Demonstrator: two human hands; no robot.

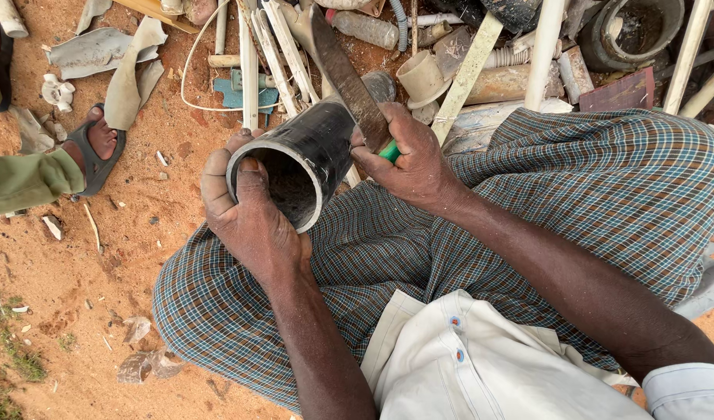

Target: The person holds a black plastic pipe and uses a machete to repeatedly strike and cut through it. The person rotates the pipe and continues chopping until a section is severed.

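White shirt fabric [481,365] and a checked wrap [606,194] over the knees are seen nearest the lens, the person being seated on sandy ground [84,264]. At far left, a second person's sandalled foot [98,144] and green sleeve [22,180] are shown, well apart from the work. The left hand [248,210] is closed on the near rim of a short black pipe section [314,152], the thumb being hooked inside the open mouth and the fingers wrapped outside; the pipe is held tilted above the lap, its open end turned toward the camera. The right hand [407,159] is clamped on the green handle of a long, rusty blade [349,82], which is laid flat along the pipe's upper wall, pointing away. Behind, a heap of pale pipe offcuts [481,62] is visible. The step in hand is judged to be scraping or trimming of the pipe's outer surface. A steady left grip and a controlled stroke directed away from the fingers would be called for.
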